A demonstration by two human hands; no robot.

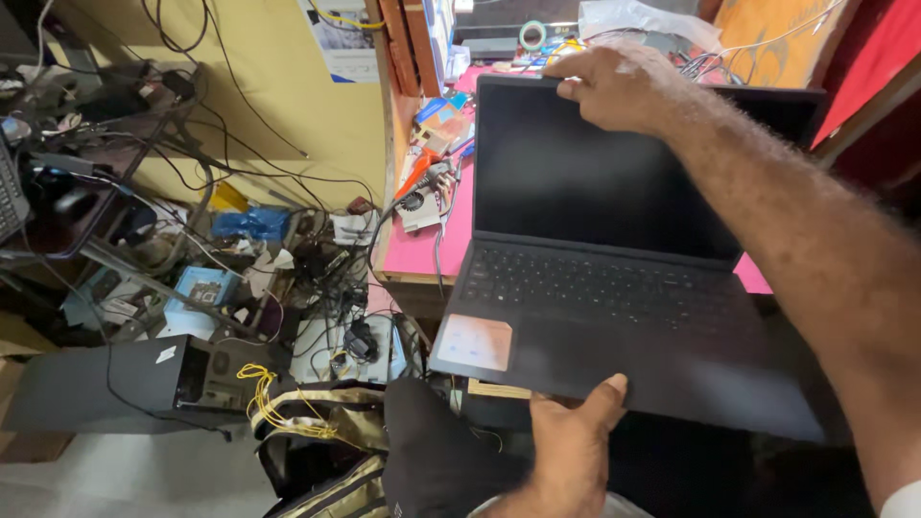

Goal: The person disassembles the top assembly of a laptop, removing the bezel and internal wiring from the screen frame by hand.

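A single black laptop (614,278) sits open at the front edge of a pink tabletop (422,245), its dark screen blank and upright, its keyboard deck matte black with a pale, reflective touchpad at the near left corner. The front of the deck juts past the tabletop edge toward the person.

Two hands are on the one machine. The right hand (619,86) reaches over from the right and is closed on the top edge of the lid near its left corner, fingers curled over the rim and thumb on the screen side. The left hand (576,436) comes up from below and holds the deck's front edge, thumb pressed on top of the palm rest just right of the touchpad, the other fingers hidden beneath.

On the tabletop left of the screen lie one small cooling fan (419,203) and one orange-handled tool (420,173) among loose parts. A roll of tape (532,35) stands behind the lid. On the floor to the left, a tangle of black cables (240,163) spreads over scattered electronics, one black desktop computer case (115,384) lies on its side, and a coil of yellow wire (273,403) rests on a dark bag (326,460).
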